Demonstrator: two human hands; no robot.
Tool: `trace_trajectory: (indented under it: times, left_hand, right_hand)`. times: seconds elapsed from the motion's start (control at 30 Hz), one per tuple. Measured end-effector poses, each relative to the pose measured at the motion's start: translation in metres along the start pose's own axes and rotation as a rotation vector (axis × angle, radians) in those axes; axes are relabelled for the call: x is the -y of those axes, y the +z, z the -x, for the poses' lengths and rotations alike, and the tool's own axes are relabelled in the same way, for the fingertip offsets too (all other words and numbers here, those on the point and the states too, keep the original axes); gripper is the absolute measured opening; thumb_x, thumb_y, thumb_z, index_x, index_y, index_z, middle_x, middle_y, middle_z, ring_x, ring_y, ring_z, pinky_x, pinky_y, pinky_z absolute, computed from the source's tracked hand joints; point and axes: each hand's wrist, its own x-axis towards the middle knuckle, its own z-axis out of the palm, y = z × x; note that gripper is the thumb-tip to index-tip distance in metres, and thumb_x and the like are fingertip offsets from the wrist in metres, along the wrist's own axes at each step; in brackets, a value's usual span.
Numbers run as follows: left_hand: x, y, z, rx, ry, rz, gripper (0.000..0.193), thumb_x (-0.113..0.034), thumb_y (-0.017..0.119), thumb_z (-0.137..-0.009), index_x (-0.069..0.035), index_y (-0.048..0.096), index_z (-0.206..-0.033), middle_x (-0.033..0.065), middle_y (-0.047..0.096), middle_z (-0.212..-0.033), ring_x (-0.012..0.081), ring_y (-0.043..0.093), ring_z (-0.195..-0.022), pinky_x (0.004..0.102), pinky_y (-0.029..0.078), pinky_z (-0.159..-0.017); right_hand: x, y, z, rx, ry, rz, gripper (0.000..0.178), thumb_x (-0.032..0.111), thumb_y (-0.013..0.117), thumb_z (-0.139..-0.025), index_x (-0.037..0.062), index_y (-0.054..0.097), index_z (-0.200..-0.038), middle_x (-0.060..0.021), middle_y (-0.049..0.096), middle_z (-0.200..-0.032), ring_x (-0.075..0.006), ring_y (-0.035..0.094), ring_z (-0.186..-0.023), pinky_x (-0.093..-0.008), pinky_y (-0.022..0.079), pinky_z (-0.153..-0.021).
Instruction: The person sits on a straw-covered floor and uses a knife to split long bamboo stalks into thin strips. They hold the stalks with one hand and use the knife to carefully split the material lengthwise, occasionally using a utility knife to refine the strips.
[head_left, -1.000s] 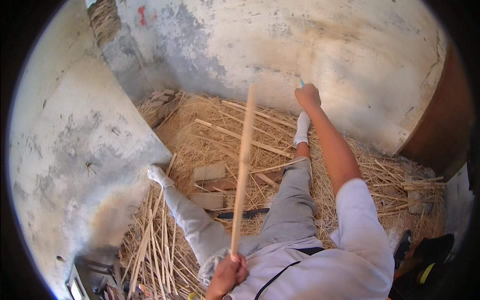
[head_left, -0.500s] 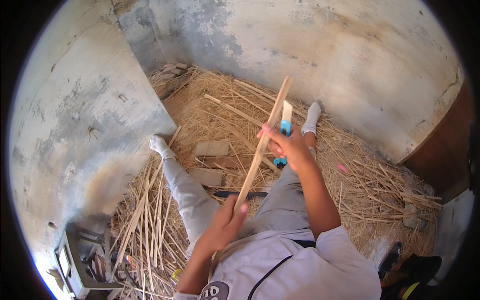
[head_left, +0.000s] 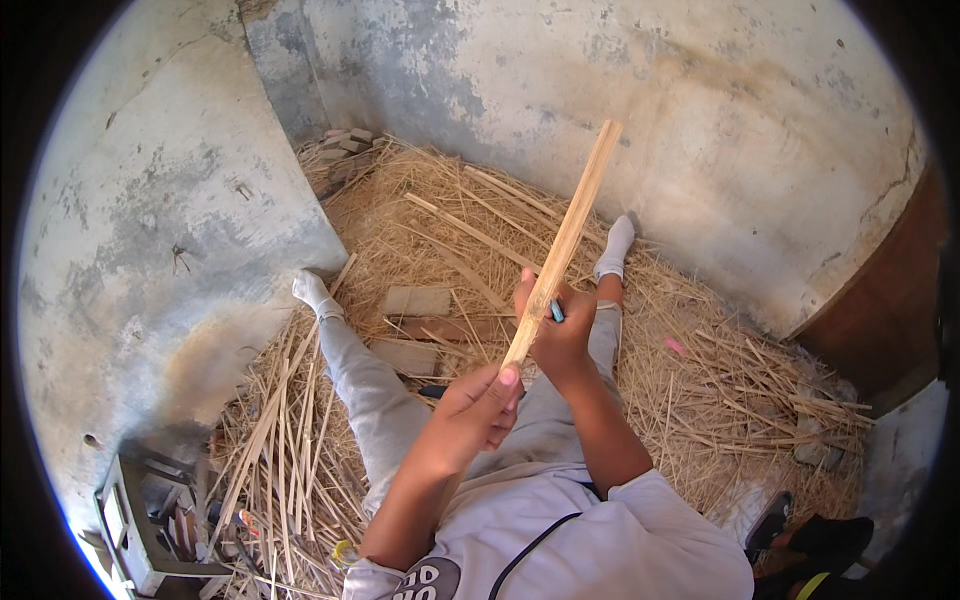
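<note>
A pale split bamboo strip [head_left: 572, 225] slants up and away in front of me. Its near end is pinched between the thumb and fingers of my left hand [head_left: 468, 415]. Farther up, my right hand [head_left: 562, 335] is closed around a blue-handled utility knife [head_left: 557, 311], and its fingers also press against the strip. Only a small blue bit of the knife shows; my fist and the strip hide the rest, blade included.
Straw-like shavings and loose strips [head_left: 290, 440] cover the floor around my outstretched legs. Wooden blocks [head_left: 418, 300] and a dark bar [head_left: 432, 391] lie between them. A grey frame [head_left: 150, 540] stands lower left. Weathered walls [head_left: 620, 60] close in ahead; a shoe [head_left: 770, 520] lies lower right.
The strip's far end has risen and moved right. My left hand has come up and forward, nearer my right. The right hand has turned, so the knife is now mostly hidden.
</note>
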Motion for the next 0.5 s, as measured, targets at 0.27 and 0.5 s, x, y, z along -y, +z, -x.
trace_trajectory:
  times: [0.27,0.5]
  left_hand:
    - [0.002,-0.002,-0.001,0.021,0.034,0.043,0.045,-0.049,0.043,-0.106,-0.012,0.043,-0.080,-0.0056,0.029,-0.059,0.0056,0.026,-0.047,0.0234,0.018,-0.042]
    - [0.007,-0.005,-0.010,0.002,0.028,0.068,0.045,-0.048,0.043,-0.106,-0.012,0.041,-0.080,-0.0036,0.031,-0.059,0.0069,0.028,-0.045,0.0255,0.020,-0.041]
  right_hand:
    - [0.001,-0.001,-0.006,0.054,-0.038,0.096,0.004,0.002,0.066,-0.081,0.0027,0.067,-0.085,-0.0133,0.058,-0.057,-0.0290,0.061,-0.050,-0.0356,0.045,-0.049]
    - [0.003,-0.003,-0.019,0.029,-0.151,0.169,0.009,-0.001,0.065,-0.076,0.0003,0.059,-0.082,-0.0127,0.053,-0.060,-0.0323,0.058,-0.052,-0.0396,0.044,-0.051]
